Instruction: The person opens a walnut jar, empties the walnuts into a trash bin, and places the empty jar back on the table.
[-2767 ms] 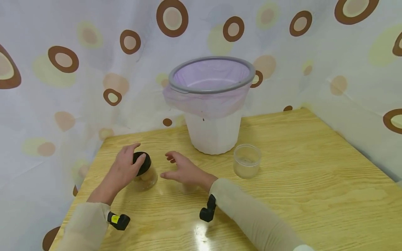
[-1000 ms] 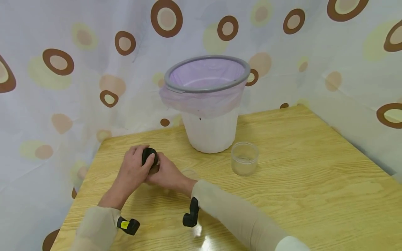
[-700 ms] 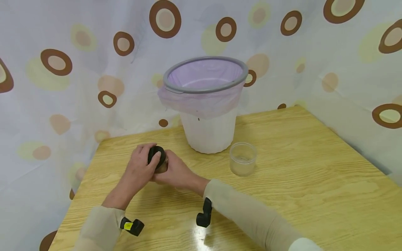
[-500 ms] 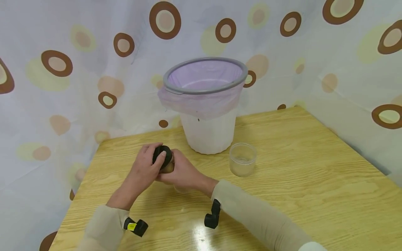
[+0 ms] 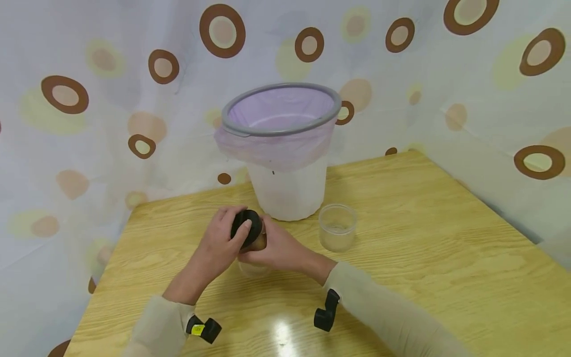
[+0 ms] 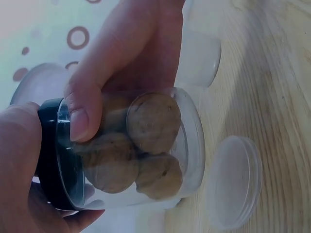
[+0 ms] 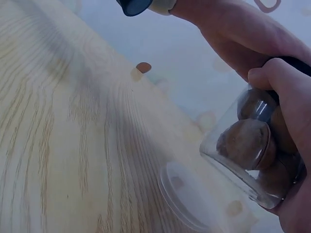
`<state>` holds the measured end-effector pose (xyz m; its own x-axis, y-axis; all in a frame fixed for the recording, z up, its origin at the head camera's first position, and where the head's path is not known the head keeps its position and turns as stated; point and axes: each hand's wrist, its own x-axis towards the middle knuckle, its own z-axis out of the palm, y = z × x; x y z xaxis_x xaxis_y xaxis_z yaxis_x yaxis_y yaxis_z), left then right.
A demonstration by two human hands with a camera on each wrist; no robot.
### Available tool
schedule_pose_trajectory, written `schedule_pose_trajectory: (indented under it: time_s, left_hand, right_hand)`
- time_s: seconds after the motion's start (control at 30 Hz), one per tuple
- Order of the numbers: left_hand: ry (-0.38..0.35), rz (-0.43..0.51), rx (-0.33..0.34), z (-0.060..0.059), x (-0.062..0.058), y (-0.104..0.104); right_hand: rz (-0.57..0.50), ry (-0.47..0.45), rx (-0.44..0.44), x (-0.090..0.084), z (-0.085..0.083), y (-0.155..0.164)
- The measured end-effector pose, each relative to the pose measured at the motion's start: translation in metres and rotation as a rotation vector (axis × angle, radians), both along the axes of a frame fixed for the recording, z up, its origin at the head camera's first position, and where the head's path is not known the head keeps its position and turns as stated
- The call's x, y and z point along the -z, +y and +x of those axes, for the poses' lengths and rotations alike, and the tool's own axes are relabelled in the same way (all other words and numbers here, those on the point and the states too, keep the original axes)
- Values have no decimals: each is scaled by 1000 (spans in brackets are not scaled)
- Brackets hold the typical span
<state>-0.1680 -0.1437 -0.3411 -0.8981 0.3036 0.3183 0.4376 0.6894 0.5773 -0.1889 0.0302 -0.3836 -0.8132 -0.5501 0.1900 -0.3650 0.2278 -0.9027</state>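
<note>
A clear jar (image 6: 192,145) with a black lid (image 5: 247,229) holds several round brown walnuts (image 6: 154,122). My left hand (image 5: 218,243) grips the lid from the left, its thumb lying across the top. My right hand (image 5: 285,248) wraps the jar's body from the right, the thumb pressed on the clear wall near the lid in the left wrist view. The jar is tilted above the table. Close below it lies a round translucent lid (image 6: 233,182), partly hidden by my right hand in the head view.
A clear plastic tub (image 5: 337,230) stands to the right of my hands. Behind it is a white bin (image 5: 287,188) with a grey rim and a purple liner. A patterned cloth (image 5: 187,109) hangs along the back of the wooden table (image 5: 424,267).
My right hand has come in from the right and taken hold of the jar's body. Both hands have lifted the jar and moved it rightward, tilting it; the left hand stays on its lid.
</note>
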Motion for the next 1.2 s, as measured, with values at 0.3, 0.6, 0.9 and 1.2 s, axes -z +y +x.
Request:
schedule_pose_trajectory:
  time_s: [0.3,0.6,0.9,1.2]
  left_hand:
    - [40,-6,42,5,4,19]
    - [31,28,82,13,5,30]
    - [11,142,125,13,18,43]
    - [-231,447,136,14,34,52]
  right_hand:
    - [93,105,47,-8,9,28]
    - [409,381,153,-24,15,51]
    - [675,743,230,-34,18,66]
    - [787,890,230,-38,21,74]
